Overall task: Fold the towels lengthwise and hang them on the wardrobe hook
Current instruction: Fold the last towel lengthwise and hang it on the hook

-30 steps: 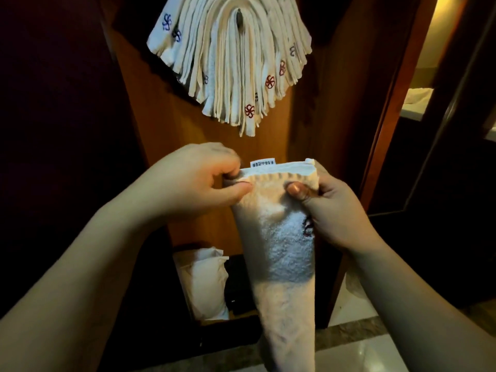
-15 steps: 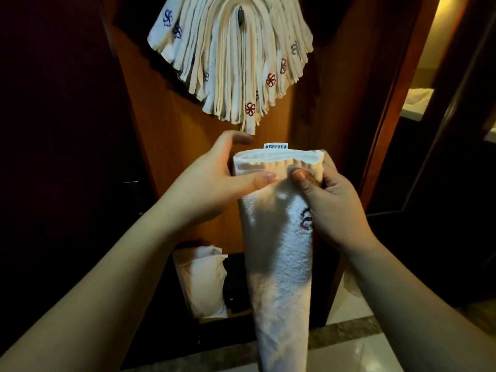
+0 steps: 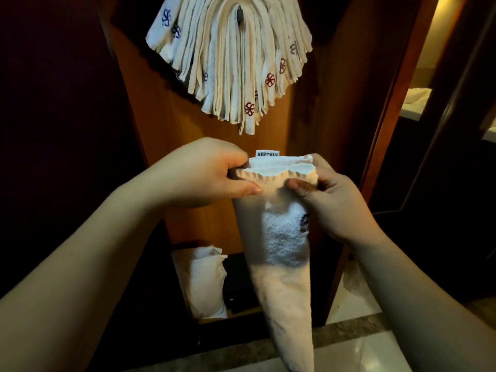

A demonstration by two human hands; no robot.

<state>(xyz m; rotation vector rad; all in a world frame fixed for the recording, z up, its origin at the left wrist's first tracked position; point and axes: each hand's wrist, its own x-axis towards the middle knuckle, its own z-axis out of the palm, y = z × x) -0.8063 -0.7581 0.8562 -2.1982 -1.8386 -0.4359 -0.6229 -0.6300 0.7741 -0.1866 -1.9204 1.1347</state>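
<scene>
Towel [image 3: 279,237] lowered, hung towels [image 3: 230,60] above

towel label [image 3: 267,153] print unreadable.

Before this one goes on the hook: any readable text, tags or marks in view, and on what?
Small white tag on the held towel: dark print, too blurred to read.
Hanging towels: red and blue embroidered pinwheel emblems, no letters.
Dark mark by the right hand: partly hidden, unreadable.
</scene>
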